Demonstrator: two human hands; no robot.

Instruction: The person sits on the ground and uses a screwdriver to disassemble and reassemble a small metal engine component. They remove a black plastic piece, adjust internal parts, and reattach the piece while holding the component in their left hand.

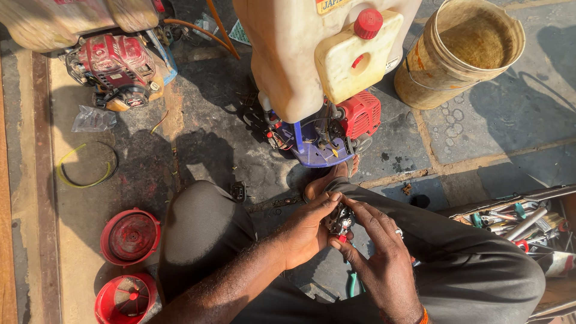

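At far left, two red round covers [130, 236] on the dusty ground beside a loop of yellow and black wire [87, 165], with a red small engine [115, 69] above them. Toward the middle, over the lap, left hand [305, 233] curled around a small dark metal engine part [339, 221], fingers closed on it from the left, and right hand [384, 264] pinching the same part from the right with thumb and fingertips. Beyond the hands a cream sprayer tank [300, 54] on a blue base, then a tan bucket [462, 51], and at right a box of tools [522, 225].
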